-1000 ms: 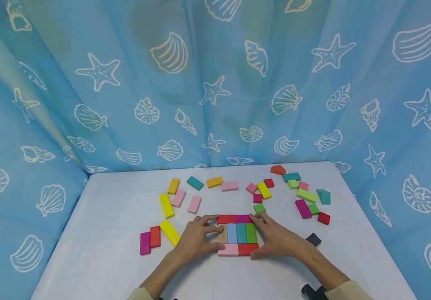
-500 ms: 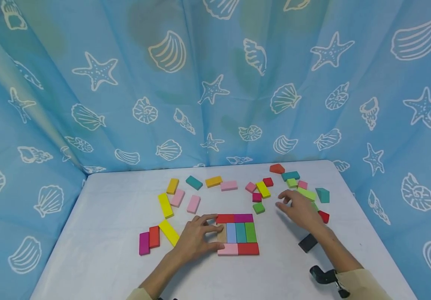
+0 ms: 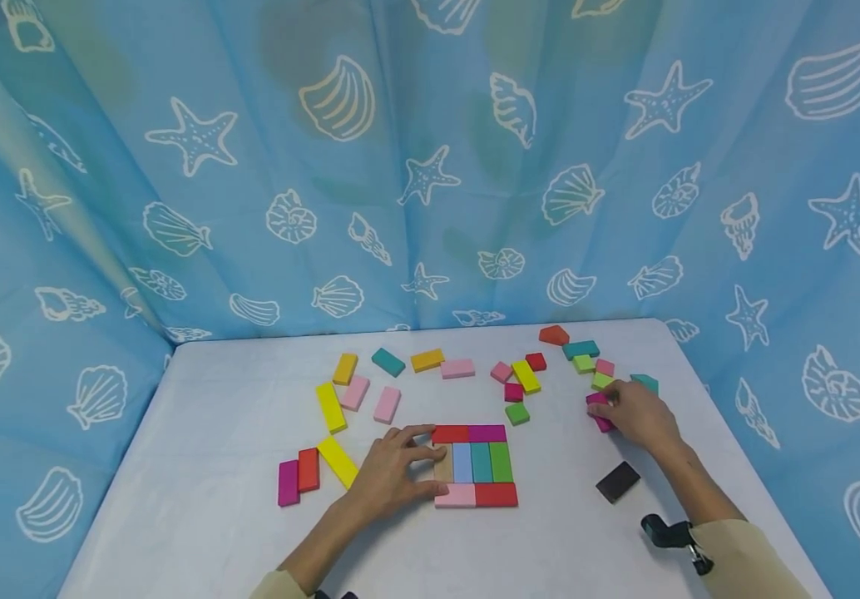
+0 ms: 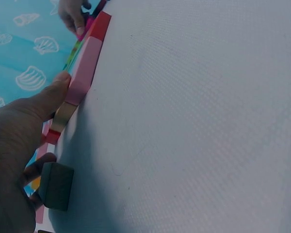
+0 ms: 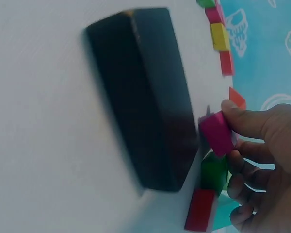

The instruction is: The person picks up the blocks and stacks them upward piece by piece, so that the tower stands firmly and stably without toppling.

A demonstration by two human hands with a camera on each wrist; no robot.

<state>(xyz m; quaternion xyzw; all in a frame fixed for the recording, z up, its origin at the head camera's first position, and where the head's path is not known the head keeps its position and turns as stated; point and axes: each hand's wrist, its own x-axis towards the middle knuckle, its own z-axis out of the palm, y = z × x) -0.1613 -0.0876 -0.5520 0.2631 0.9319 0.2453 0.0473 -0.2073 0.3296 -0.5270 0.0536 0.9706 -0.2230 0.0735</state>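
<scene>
In the head view my left hand (image 3: 392, 474) spans the left edge of a flat rectangle of coloured building blocks. Its thumb touches the pink block (image 3: 456, 496), and the other fingertips lie by the red block (image 3: 450, 433) and tan block (image 3: 442, 467). A dark grey-green block (image 4: 56, 187) shows beside the lower fingers in the left wrist view; I cannot tell whether they hold it. Over at the right, my right hand (image 3: 641, 413) pinches a magenta block (image 5: 217, 134) between thumb and fingers. The green block (image 5: 214, 174) and red block (image 5: 201, 209) lie near it.
A black block (image 3: 618, 482) lies nearer me than the right hand. Loose blocks spread over the white table (image 3: 213, 416), among them a yellow block (image 3: 338, 464) close to the left hand. Behind the table hangs a blue curtain (image 3: 370, 200).
My right hand has left the rectangle's right side, moved right across the table and taken hold of the magenta block. The black block has shifted slightly nearer me. The left hand stays put.
</scene>
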